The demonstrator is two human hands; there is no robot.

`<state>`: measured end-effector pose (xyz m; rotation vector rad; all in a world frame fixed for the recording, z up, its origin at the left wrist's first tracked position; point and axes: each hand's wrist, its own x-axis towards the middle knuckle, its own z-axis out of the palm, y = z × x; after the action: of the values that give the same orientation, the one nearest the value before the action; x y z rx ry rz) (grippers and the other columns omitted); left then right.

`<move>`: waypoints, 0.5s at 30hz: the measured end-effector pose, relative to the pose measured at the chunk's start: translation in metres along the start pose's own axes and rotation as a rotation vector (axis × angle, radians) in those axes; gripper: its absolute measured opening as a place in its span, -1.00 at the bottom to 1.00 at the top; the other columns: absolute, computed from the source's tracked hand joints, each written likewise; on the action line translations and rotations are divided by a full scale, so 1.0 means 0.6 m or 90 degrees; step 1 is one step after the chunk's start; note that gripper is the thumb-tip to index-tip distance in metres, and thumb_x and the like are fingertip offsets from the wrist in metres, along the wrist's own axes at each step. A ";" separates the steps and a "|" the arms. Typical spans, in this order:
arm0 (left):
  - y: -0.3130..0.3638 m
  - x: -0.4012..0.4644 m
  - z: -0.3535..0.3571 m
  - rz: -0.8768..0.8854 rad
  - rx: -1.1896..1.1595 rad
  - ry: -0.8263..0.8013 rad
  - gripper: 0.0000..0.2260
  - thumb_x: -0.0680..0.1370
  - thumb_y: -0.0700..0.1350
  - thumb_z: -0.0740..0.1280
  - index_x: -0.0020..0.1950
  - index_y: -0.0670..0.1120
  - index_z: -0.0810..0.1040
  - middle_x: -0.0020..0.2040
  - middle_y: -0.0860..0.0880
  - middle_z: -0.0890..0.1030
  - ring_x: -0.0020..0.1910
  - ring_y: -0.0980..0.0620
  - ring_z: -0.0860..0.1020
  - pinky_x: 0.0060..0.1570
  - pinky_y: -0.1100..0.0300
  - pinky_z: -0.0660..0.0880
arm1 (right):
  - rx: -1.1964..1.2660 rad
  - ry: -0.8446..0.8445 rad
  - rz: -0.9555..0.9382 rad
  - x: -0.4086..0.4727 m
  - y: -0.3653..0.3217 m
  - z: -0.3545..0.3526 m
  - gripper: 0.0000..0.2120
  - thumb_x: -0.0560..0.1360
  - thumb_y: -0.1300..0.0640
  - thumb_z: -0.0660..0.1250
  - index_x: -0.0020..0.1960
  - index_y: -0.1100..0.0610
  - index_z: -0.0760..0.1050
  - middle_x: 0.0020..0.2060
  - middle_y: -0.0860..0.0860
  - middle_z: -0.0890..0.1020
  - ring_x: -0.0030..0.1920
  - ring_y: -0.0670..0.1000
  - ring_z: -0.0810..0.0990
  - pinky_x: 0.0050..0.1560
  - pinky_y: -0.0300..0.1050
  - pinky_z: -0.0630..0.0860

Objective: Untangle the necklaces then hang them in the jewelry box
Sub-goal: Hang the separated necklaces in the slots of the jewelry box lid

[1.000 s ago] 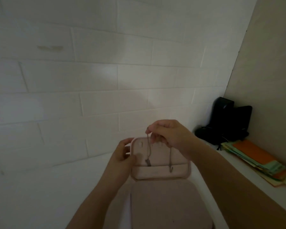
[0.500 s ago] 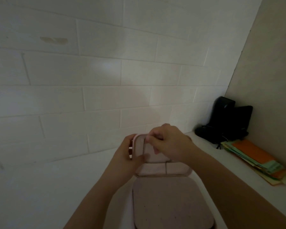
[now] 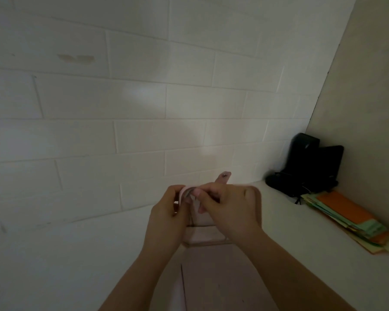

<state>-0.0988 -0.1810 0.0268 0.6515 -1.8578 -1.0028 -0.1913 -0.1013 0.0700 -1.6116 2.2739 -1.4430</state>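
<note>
Two hands at a soft pink rounded jewelry box lid, left hand gripping its left edge, right hand pinching something hidden, snap tab poking up, smooth white bench

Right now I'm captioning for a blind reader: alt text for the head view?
Two bare hands, left and right, work at the upright lid of an open pale pink jewelry box on a white counter; colourful paper folders lie at right.
</note>
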 end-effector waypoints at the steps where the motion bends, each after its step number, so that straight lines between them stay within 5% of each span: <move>1: 0.002 -0.001 0.001 0.008 0.000 0.005 -0.91 0.56 -0.09 0.21 0.01 0.00 0.50 -0.18 0.11 0.61 -0.25 0.16 0.54 -0.27 0.27 0.45 | -0.006 0.035 -0.001 -0.004 -0.001 0.006 -0.87 0.50 0.09 0.29 -0.15 0.02 0.62 -0.49 -0.20 0.52 -0.29 -0.20 0.56 -0.20 -0.47 0.39; 7: 0.007 -0.005 0.004 0.039 0.000 0.020 -0.89 0.56 -0.05 0.19 0.00 -0.02 0.47 -0.22 0.10 0.59 -0.24 0.18 0.51 -0.31 0.31 0.41 | -0.078 0.150 0.013 -0.013 0.002 0.017 -0.85 0.44 0.06 0.34 -0.28 0.06 0.51 -0.49 -0.19 0.44 -0.42 -0.18 0.44 -0.28 -0.46 0.34; 13: -0.008 0.001 -0.005 0.050 -0.010 -0.036 -0.93 0.55 -0.15 0.22 0.02 -0.04 0.46 -0.16 0.13 0.58 -0.16 0.21 0.53 -0.29 0.39 0.42 | -0.126 0.066 0.080 -0.015 -0.003 0.015 -0.76 0.44 0.06 0.29 -0.37 0.11 0.43 -0.48 -0.03 0.46 -0.38 -0.02 0.47 -0.31 -0.16 0.36; 15: -0.014 0.000 -0.010 0.048 -0.031 -0.078 -0.87 0.53 -0.14 0.25 0.07 -0.03 0.44 -0.08 0.14 0.58 -0.12 0.26 0.54 -0.25 0.45 0.43 | -0.142 -0.006 0.099 -0.017 0.002 0.014 -0.70 0.45 0.05 0.27 -0.44 0.08 0.36 -0.51 -0.05 0.43 -0.43 -0.06 0.41 -0.38 -0.22 0.30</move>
<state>-0.0932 -0.1879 0.0211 0.4966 -1.9432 -1.0557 -0.1836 -0.0991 0.0594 -1.4445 2.5684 -1.1822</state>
